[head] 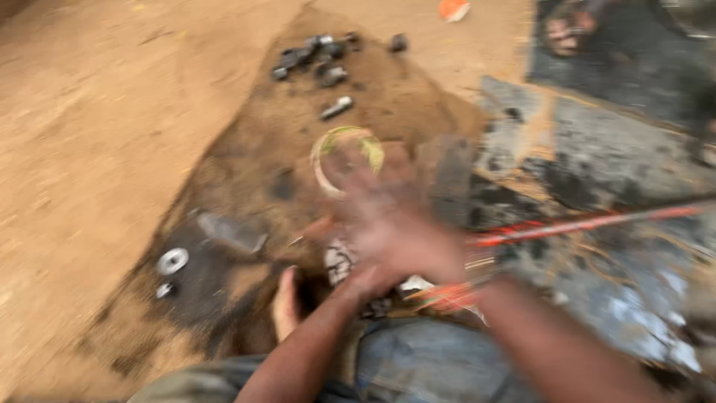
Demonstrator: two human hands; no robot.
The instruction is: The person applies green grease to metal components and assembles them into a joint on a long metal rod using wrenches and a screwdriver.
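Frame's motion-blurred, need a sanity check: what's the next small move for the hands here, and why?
Probably hold both hands still for a moment. The right hand is smeared by motion blur over the oily patch of dirt, and the left hand is half hidden beside it, so what either holds cannot be told. Loose metal parts and a washer lie scattered nearby, easy to knock.

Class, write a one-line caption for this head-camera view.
Blurred hands meet above oil-darkened sand, beside a pale ring, dark metal parts, a silver washer and an orange rod.

bare dirt (97, 134) lies open on the left; metal parts (321, 56) clutter the ground ahead.
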